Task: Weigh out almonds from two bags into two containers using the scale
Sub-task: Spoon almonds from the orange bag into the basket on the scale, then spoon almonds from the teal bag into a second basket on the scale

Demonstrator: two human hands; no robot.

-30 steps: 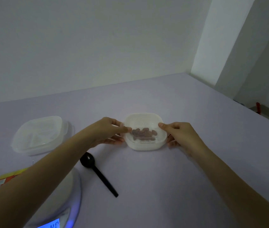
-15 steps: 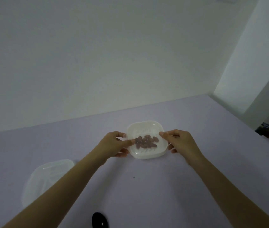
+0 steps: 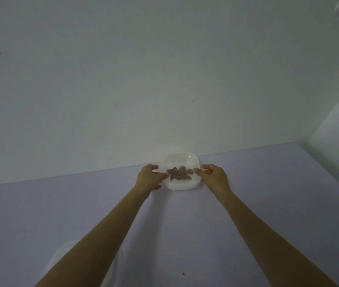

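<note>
A white square container [image 3: 180, 158] holding several almonds [image 3: 179, 173] sits at the far edge of the lilac table [image 3: 268, 204], close to the wall. My left hand [image 3: 149, 178] pinches its left rim and my right hand [image 3: 213, 176] pinches its right rim, thumbs over the edge. Both arms are stretched far forward. A second translucent container [image 3: 61, 257] shows at the bottom left, partly hidden by my left forearm. The scale, the bags and the spoon are out of view.
A white wall [image 3: 164, 79] rises directly behind the container. The table's right edge meets a wall corner [image 3: 309, 139] at the far right. A small dark speck [image 3: 183, 273] lies on the table near me.
Both hands have pushed the almond container farther away, up to the wall. The camera tilted upward, so the scale, spoon and bag dropped out of view.
</note>
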